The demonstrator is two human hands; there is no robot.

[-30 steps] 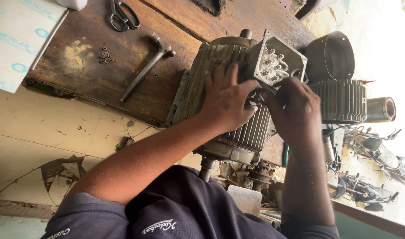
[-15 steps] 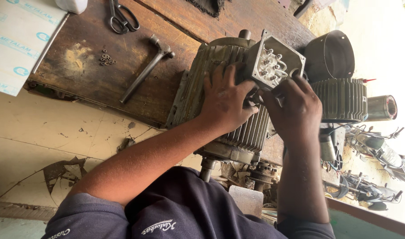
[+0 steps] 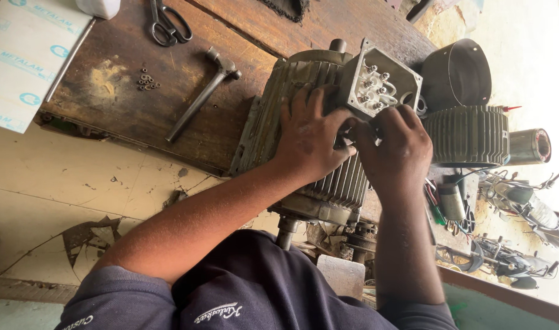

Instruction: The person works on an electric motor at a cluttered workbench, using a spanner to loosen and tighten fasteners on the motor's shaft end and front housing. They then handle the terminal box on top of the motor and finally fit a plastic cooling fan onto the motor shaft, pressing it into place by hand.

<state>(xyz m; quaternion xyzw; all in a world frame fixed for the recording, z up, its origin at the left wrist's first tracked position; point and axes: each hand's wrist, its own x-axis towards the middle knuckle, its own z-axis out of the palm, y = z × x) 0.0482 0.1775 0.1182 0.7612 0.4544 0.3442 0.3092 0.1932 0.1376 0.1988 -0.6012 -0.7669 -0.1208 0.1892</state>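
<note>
Only the head view here, looking straight down at a worn wooden bench (image 3: 169,104). A big finned electric motor (image 3: 291,85) lies on its side across the bench edge, shaft end poking toward the person. On top of it sits the open terminal box (image 3: 380,82), lid off, with a cluster of metal studs showing inside.

The left hand (image 3: 313,134) is spread flat over the motor's ribbed body just below the terminal box, fingers curled loosely against the housing, more pressing than gripping. The right hand (image 3: 398,150) sits right beside it, fingers bent in at the corner of the box, touching the left fingertips. Can't tell if it's pinching anything, the fingertips are hidden between the two hands.

Just right of the motor there's a dark round fan cover (image 3: 456,73), a second finned housing (image 3: 469,134) and a shiny metal cylinder (image 3: 527,146) beyond that. Farther back on the bench: a metal T-handled wrench (image 3: 200,95), a small pile of nuts (image 3: 148,79), black-handled scissors (image 3: 166,24) and a white printed sheet (image 3: 22,55) at the corner. Cracked floor tiles (image 3: 77,195) show under the bench.
</note>
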